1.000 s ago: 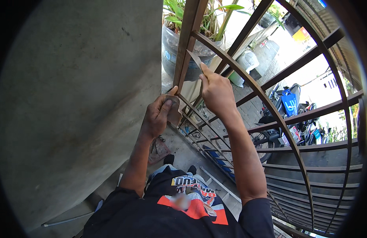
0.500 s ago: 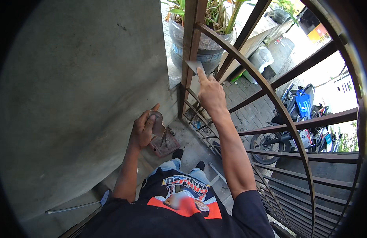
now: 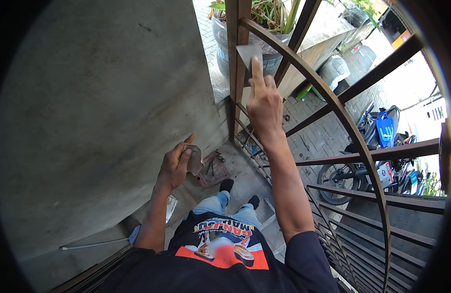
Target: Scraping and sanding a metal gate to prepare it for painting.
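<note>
A tall grey concrete wall fills the left side, and a brown metal gate of straight and curved bars stands to the right of it, with a brick-paved yard seen through the bars. The person stands on a concrete floor at the foot of the gate, looking down over a dark shirt and blue jeans.

The right hand is raised against the gate's upright post. Its forefinger is stretched out straight and presses a small grey sheet of sandpaper flat against the post; the other fingers are curled in, so the hand is pinning the sheet rather than gripping it. The sheet lies just beside the point where a curved bar leaves the post.

The left hand is lower, well away from the gate and near the wall, closed around a crumpled grey piece of sandpaper between thumb and fingers.

On the floor below the left hand, near the foot of the gate, lies a small reddish-brown wire frame. Beyond the gate a large pot with green plants stands close behind the post, and a motorbike is parked farther out in the yard. A thin metal rod lies at the base of the wall.
</note>
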Demonstrator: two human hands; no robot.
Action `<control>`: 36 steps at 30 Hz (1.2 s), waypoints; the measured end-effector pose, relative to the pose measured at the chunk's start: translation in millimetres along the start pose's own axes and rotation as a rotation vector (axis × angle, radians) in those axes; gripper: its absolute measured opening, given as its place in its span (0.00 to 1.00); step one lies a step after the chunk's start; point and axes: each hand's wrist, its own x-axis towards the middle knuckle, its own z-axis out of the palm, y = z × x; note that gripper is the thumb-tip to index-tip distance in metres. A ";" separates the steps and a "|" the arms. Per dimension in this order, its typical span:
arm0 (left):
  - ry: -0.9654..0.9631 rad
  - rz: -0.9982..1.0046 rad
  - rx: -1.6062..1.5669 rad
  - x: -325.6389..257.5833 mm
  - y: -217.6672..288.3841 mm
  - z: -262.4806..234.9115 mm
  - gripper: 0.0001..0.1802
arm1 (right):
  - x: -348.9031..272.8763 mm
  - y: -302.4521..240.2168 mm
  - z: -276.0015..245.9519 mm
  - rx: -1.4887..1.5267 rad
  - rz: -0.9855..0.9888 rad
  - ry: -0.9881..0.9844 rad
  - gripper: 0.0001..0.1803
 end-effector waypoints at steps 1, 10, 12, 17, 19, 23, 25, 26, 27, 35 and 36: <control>0.000 -0.022 0.033 -2.8 1.3 -1.0 0.17 | 12.5 -10.9 -4.7 0.051 -0.025 0.111 0.29; 0.053 -0.066 0.084 -31.8 9.6 -2.9 0.22 | -17.4 33.0 39.1 -0.020 0.008 -0.151 0.27; 0.091 -0.082 0.107 -40.3 13.6 -2.4 0.22 | 6.8 -3.4 19.2 0.062 -0.024 -0.041 0.27; 0.150 -0.051 0.107 -63.3 18.3 3.2 0.23 | 33.2 7.8 39.8 0.063 -0.094 0.069 0.31; 0.182 -0.060 0.137 -65.3 19.5 -0.1 0.23 | 15.1 26.5 51.9 0.064 -0.064 0.048 0.29; 0.188 -0.133 0.114 -76.1 14.8 2.9 0.23 | -0.5 26.4 44.1 -0.041 0.078 -0.195 0.28; 0.182 -0.171 0.135 -81.4 13.6 5.6 0.23 | 18.3 -5.4 23.4 0.115 0.018 -0.016 0.27; 0.171 -0.169 0.139 -80.9 15.4 2.4 0.23 | 29.7 -12.2 21.9 0.112 0.028 -0.012 0.27; 0.172 -0.138 0.137 -78.6 17.9 4.8 0.23 | 43.1 -12.8 20.6 0.064 -0.032 -0.018 0.29; 0.182 -0.112 0.157 -77.6 10.7 3.2 0.23 | -6.4 39.5 54.3 0.001 0.063 -0.215 0.27; 0.170 -0.143 0.148 -80.8 11.1 2.5 0.23 | 0.0 23.7 46.1 0.058 0.044 -0.146 0.27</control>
